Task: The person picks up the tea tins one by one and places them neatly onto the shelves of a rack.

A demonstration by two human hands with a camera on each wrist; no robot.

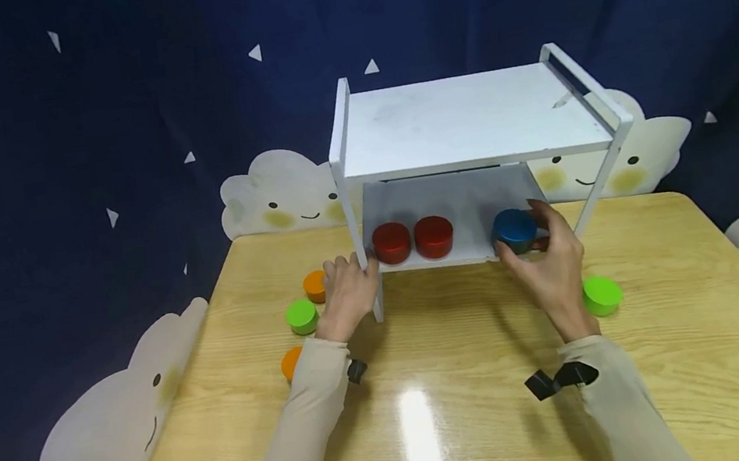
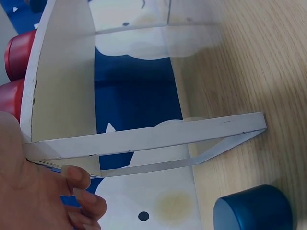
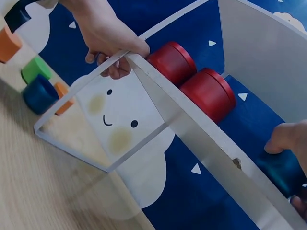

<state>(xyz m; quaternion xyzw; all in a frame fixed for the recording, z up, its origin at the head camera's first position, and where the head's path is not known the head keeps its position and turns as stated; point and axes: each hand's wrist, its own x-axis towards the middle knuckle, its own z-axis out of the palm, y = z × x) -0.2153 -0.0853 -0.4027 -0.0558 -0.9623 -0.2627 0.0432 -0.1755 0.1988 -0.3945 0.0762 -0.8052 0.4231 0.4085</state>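
A white two-tier shelf (image 1: 468, 122) stands on the wooden table. My left hand (image 1: 348, 292) grips its lower board at the left front corner, thumb near the board and fingers curled beside the post. At the right end of the lower board, my right hand (image 1: 555, 271) holds a blue round tin (image 1: 514, 230) between thumb and fingers. In the right wrist view, this tin sits just past the board's front edge. Two red round tins (image 1: 391, 243) (image 1: 433, 237) stand side by side at the left of that board. A bit of red shows behind my right fingers.
Left of the shelf are orange round blocks (image 1: 314, 287) and a green round block (image 1: 302, 316). Another blue tin (image 3: 40, 94) stands among them, hidden in the head view. Another green round block (image 1: 602, 295) lies beside my right wrist. A dark blue curtain (image 1: 422, 2) hangs behind.
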